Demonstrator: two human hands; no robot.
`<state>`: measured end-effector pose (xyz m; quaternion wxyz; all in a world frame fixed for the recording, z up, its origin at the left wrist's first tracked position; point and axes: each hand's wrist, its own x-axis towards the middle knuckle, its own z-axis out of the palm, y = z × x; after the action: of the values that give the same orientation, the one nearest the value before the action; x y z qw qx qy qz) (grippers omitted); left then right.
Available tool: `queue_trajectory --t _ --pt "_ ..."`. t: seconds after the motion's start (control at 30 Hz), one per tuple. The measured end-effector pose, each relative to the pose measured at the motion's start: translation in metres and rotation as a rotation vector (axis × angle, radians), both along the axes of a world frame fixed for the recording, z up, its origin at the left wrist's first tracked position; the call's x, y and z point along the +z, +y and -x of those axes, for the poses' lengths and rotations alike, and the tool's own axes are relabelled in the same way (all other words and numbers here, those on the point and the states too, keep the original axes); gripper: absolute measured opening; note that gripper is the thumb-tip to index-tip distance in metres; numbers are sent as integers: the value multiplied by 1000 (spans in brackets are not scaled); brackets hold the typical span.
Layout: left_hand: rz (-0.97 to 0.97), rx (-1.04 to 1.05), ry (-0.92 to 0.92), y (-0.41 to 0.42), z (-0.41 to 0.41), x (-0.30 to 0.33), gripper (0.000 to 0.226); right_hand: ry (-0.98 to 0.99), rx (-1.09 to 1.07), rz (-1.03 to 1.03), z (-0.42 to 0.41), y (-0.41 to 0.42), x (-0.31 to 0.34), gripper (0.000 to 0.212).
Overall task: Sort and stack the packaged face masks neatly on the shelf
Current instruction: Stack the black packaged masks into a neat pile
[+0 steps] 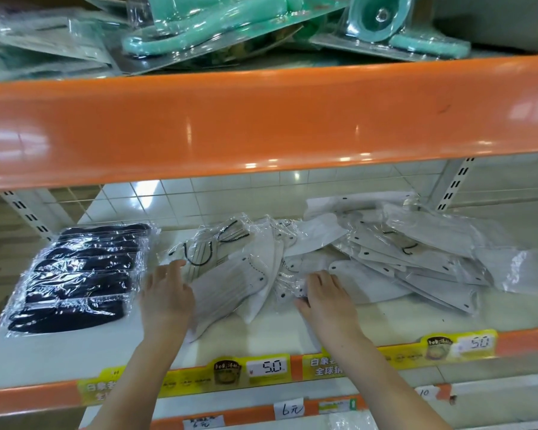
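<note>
A neat overlapping row of black packaged masks lies at the left of the white shelf. A loose heap of white packaged masks spreads across the middle and right. My left hand rests with relaxed fingers on the left edge of a small pile of white masks. My right hand lies on the clear wrappers at that pile's right edge, fingers slightly bent over them. Whether either hand pinches a packet is hidden.
An orange shelf edge hangs low above the masks, with mint-green blister-packed goods on top. Yellow price strips line the front rim. A slotted upright stands at the back right.
</note>
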<state>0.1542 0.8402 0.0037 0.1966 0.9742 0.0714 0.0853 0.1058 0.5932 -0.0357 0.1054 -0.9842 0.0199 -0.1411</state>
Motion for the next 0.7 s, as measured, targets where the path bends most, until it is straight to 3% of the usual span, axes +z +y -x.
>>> queue_trajectory --t 0.17,0.3,0.37,0.47,0.53,0.6,0.7 --pt "157 -190 -17 -34 21 5 31 12 -53 0 -6 -2 10 52" --pt "267 -336 105 -58 37 5 24 107 -115 -94 -6 -6 36 12" --pt "346 -411 117 -66 42 3 24 142 -133 -194 -2 -6 39 19" --pt "513 -474 155 -77 47 6 23 26 -129 -293 7 2 51 12" --pt "679 -490 202 -85 50 12 30 -97 -97 -385 12 10 57 15" --pt "981 -465 306 -93 53 22 50 -242 -59 -443 18 18 64 13" --pt "1397 -428 390 -97 56 38 46 -191 72 -553 26 33 77 23"
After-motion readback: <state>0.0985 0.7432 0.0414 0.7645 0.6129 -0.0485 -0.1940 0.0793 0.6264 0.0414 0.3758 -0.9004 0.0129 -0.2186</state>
